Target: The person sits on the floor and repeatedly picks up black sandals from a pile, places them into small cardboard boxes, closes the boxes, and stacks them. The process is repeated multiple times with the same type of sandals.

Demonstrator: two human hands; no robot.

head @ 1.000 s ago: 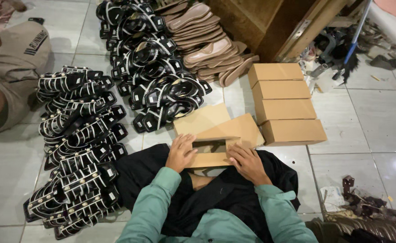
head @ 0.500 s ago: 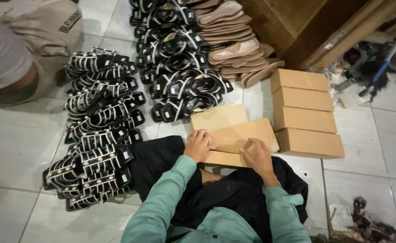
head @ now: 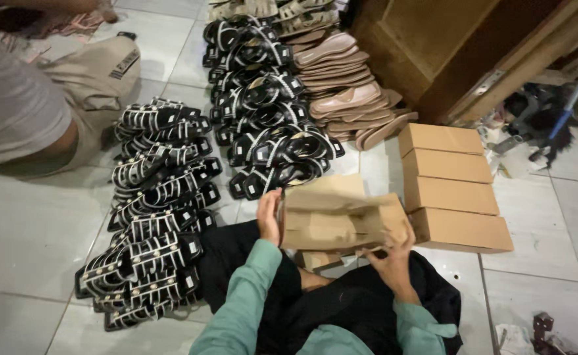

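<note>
I sit on the tiled floor and hold a brown cardboard box [head: 335, 217] above my lap, half folded, with its flaps loose. My left hand [head: 269, 217] grips its left end. My right hand [head: 391, 253] grips its lower right edge from underneath. Another flat piece of cardboard [head: 318, 260] lies on my lap below the box. Both sleeves are green, and dark cloth covers my legs.
Closed brown boxes [head: 450, 187] lie in a row right of my hands. Rows of black-and-white sandals [head: 154, 217] fill the floor on my left and ahead [head: 269, 125]. Tan soles [head: 348, 98] are stacked beyond. A person [head: 32, 112] sits at far left. A wooden cabinet [head: 447, 46] stands behind.
The box lay flat on my lap with both hands pressing on it; now it is lifted and partly opened up between my hands. The camera view has shifted left.
</note>
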